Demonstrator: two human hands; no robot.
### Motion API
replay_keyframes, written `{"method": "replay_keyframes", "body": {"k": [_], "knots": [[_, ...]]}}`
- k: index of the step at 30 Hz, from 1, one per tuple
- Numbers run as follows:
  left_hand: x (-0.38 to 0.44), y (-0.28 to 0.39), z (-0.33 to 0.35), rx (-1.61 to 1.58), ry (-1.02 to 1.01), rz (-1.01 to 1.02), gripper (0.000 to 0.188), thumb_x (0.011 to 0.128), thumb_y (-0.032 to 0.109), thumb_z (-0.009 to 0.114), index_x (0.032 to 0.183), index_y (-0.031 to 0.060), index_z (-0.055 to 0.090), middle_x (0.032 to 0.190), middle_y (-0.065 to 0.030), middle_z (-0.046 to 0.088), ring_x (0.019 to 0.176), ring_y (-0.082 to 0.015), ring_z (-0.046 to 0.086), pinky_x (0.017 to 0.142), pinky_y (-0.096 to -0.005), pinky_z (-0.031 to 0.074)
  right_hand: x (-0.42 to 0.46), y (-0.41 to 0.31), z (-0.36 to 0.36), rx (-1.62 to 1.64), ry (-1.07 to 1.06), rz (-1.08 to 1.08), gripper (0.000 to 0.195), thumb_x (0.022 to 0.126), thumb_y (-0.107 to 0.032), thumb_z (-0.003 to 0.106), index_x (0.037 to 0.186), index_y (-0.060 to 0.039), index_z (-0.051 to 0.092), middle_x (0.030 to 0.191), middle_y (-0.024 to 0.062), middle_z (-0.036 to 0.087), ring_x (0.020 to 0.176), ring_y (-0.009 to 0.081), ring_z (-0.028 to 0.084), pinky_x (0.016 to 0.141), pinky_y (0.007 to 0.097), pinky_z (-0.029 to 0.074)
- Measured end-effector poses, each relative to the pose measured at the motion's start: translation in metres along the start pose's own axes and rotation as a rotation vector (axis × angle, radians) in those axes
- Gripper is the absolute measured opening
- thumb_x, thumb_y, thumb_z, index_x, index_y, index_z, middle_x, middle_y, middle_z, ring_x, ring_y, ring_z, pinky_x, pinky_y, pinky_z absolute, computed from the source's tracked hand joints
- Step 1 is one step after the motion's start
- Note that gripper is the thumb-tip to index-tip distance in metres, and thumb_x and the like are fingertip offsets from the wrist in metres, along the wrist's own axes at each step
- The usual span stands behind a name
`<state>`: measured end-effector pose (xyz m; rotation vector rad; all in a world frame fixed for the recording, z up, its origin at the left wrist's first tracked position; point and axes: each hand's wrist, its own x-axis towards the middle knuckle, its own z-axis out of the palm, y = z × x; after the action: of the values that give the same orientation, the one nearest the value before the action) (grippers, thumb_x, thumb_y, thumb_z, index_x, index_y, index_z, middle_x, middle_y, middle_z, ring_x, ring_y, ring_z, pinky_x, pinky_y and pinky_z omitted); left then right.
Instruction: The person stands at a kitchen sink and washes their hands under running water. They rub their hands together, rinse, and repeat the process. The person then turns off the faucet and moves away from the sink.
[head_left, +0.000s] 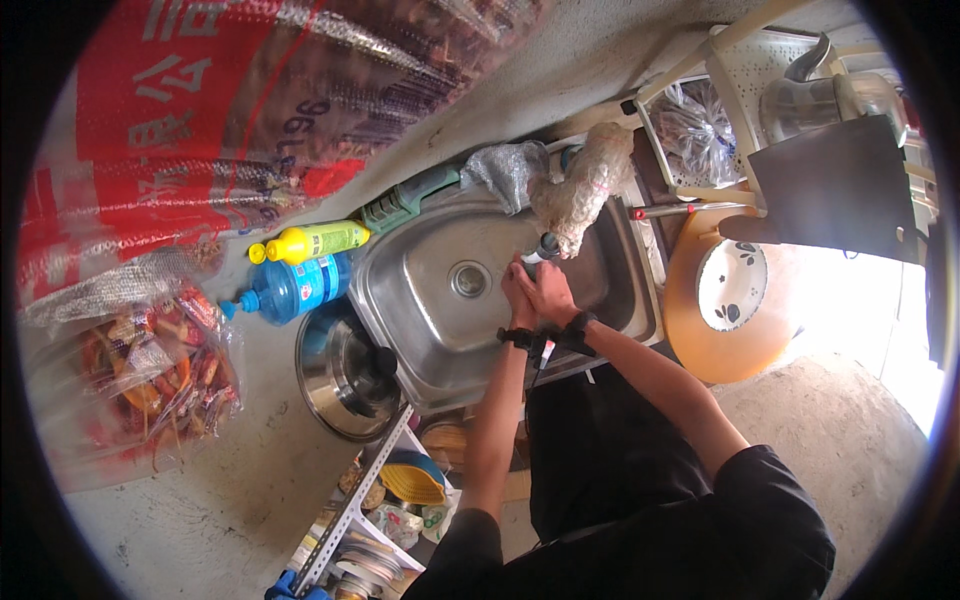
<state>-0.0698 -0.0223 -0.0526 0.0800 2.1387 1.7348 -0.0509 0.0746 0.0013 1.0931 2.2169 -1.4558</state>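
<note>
My left hand (519, 294) and my right hand (555, 295) are pressed together over the right half of a stainless steel sink (420, 315). Just above them is the black and white nozzle of a tap (546, 247). Crumpled clear plastic (589, 180) wraps the tap's upper part. The fingers are curled and partly hide one another, so whether anything lies between them cannot be told. Dark bands circle both wrists. A round drain strainer (470, 280) sits in the basin, left of my hands.
Left of the sink are a yellow bottle (322, 241), a blue bottle (300, 289), a green knife sharpener (409, 199) and a steel lid (349, 375). A printed bag of dried chillies (157, 360) hangs close. Rightward are a plate (733, 285) on a round board (690, 330), and a cleaver (832, 187).
</note>
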Motion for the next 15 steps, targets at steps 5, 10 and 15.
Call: {"method": "replay_keyframes", "body": {"k": [5,10,15], "knots": [[0.018,0.014,0.015,-0.127,-0.004,-0.204,0.024,0.092,0.022,0.052,0.087,0.0008,0.063,0.077,-0.0078,0.065,0.072,-0.0241,0.063,0.062,-0.0399,0.048,0.037,0.034,0.022,-0.214,0.077,-0.344,0.032,0.089,-0.028,0.052,0.087,0.0025,0.063,0.088,0.0239,0.066,0.084,0.0419,0.063,0.072,0.0491,0.051],[0.024,0.027,0.004,-0.362,-0.092,-0.385,0.027,0.095,0.025,0.049,0.095,0.0007,0.060,0.082,-0.0031,0.064,0.074,-0.0146,0.061,0.062,-0.0364,0.048,0.051,0.036,0.021,0.017,0.123,-0.192,0.026,0.086,-0.024,0.053,0.090,-0.0003,0.065,0.089,0.0246,0.066,0.085,0.0418,0.063,0.073,0.0492,0.050],[0.032,0.029,-0.003,-0.560,-0.094,-0.495,0.034,0.095,0.037,0.056,0.101,0.0040,0.060,0.092,-0.0020,0.063,0.085,-0.0130,0.058,0.073,-0.0297,0.048,0.060,0.056,0.034,0.304,0.197,-0.146,0.028,0.089,-0.025,0.051,0.097,-0.0005,0.061,0.093,0.0238,0.063,0.089,0.0407,0.060,0.076,0.0471,0.048]]}}
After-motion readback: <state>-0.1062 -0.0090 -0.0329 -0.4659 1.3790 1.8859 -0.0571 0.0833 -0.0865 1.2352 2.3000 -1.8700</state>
